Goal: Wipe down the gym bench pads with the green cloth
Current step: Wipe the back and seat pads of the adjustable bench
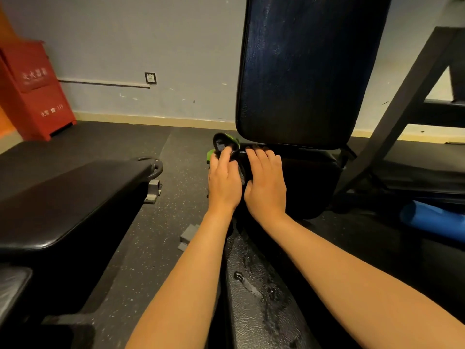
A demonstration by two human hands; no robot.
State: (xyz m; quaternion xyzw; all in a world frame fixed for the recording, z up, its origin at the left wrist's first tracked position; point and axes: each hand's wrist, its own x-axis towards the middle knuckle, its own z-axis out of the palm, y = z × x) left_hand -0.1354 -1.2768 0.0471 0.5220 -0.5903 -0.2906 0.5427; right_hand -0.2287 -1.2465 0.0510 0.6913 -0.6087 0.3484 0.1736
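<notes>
While another black bench [75,197] stands off to the left, the left hand [224,180] lies with fingers stretched flat on the green cloth [210,155], which bunches under its fingertips at the seat pad's [309,182] far left corner. Just beside it, the right hand [265,183] rests flat, fingers straight, below the upright back pad [302,71].

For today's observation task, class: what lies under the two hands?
The left hand presses the cloth, whose green edges show beyond it. The right hand lies flat on the seat pad. Whether cloth extends beneath the right palm is hidden.
</notes>
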